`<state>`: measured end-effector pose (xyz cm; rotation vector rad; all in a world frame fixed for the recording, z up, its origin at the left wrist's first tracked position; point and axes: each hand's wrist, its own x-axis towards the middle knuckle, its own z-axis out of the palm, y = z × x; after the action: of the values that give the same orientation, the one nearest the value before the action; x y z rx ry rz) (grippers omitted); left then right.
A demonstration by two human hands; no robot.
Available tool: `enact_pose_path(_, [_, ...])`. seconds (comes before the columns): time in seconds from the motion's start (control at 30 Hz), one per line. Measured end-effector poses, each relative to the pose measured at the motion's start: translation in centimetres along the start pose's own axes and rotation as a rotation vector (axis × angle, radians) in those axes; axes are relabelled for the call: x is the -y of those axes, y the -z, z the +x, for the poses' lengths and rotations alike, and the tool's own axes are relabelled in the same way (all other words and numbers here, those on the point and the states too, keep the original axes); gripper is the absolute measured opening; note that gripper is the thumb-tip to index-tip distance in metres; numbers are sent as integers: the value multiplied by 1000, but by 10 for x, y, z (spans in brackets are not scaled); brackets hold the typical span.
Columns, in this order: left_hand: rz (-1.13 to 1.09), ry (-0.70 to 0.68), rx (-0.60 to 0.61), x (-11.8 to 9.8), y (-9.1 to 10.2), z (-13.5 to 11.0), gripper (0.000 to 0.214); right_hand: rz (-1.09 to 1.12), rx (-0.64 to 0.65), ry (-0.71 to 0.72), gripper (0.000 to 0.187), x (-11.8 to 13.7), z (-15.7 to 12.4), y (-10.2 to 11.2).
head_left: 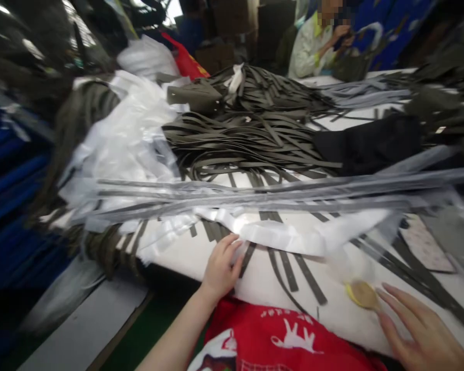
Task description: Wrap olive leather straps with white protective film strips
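- Workroom, dim at the back; white-topped table (pixel 332 312) in front of the wearer, heavily loaded. View partly blurred.
- Round yellow-edged disc (pixel 363 295), tan-faced, on or just above the tabletop at right, near the front edge; contact with the table unclear.
- Right hand (pixel 425 330) just beside the disc, thumb and fingers apart, tips towards it. Cannot tell whether they grip it.
- White glossy strip (pixel 281 236) runs across the table, behind and left of the disc.
- Left hand (pixel 222 268) at the table's front edge, fingers loosely bent, tips at the strip's lower edge; cannot tell if pinching.
- Dark olive-grey straps (pixel 288 270) lie beneath the strip, ends towards the wearer.
- Beyond: long bundle in clear film (pixel 274 197), crossing sideways.
- Behind that, large heap of dark straps (pixel 247 139); crumpled white plastic (pixel 127 123) to its left, black fabric (pixel 371 144) to its right.
- Far side: a co-worker in a light jacket (pixel 312 49), hands raised.
- Wearer's front: red garment (pixel 262 330), white animal print.
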<state>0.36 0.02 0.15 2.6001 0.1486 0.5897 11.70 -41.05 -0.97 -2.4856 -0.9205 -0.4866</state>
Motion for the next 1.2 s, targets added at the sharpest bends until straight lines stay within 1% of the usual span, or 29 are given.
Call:
enact_pose_path(0.03, [-9,-14,9,1,-3,0,29,-49,-4,-9,34,-3,-5,8])
enact_pose_path(0.1, [-19,-45,17,0,-7,0,29,-92,-25,-49,34,-4,-6,12])
enact_pose_path(0.17, [-15,-77,15,-4,-10,-1,30,-96,-34,-112,31,-3,0,9])
enact_pose_path(0.27, [-3,-133,10,-9,-12,0,30,-109,-4,-178,26,-4,14,3])
enact_pose_path(0.4, [17,-179,-5,-14,-10,3,28,-97,25,-232,23,-18,33,1])
enact_pose_path(0.43, [27,-180,-12,-15,-9,3,28,-96,38,-236,27,-23,38,1])
enact_pose_path(0.5, [45,-182,-17,-17,-7,4,27,-101,108,-207,46,-32,48,-1])
enact_pose_path(0.53, [52,-183,-15,-18,-7,4,27,-97,162,-176,57,-36,53,-2])
enact_pose_path(0.57, [57,-184,-7,-19,-6,4,26,-83,225,-139,64,-39,59,-2])
enact_pose_path(0.6, [62,-185,4,-21,-6,4,26,-58,289,-102,64,-41,65,-3])
enact_pose_path(0.63, [66,-184,14,-22,-7,4,26,-27,346,-69,57,-42,70,-3])
enact_pose_path(0.73, [84,-176,41,-26,-7,6,26,62,454,-4,15,-47,83,1])
enact_pose_path(0.77, [89,-175,44,-27,-7,7,26,84,464,7,9,-48,87,3])
enact_pose_path(0.87, [105,-180,57,-31,-8,9,24,123,466,16,14,-51,96,8])
enact_pose_path(0.9, [108,-181,64,-32,-9,9,24,126,485,8,15,-51,99,8])
enact_pose_path(0.97, [112,-182,91,-34,-11,10,23,122,558,-49,19,-49,106,8])
enact_pose_path(1.0, [113,-182,108,-35,-12,11,23,127,601,-102,24,-48,109,6])
enact_pose_path(1.07, [111,-179,139,-36,-14,12,24,138,644,-241,39,-46,116,-1])
enact_pose_path(1.13, [108,-177,157,-38,-16,14,23,69,607,-345,49,-47,120,-12])
enact_pose_path(1.2, [109,-170,159,-40,-16,16,23,-117,562,-350,46,-52,120,-27])
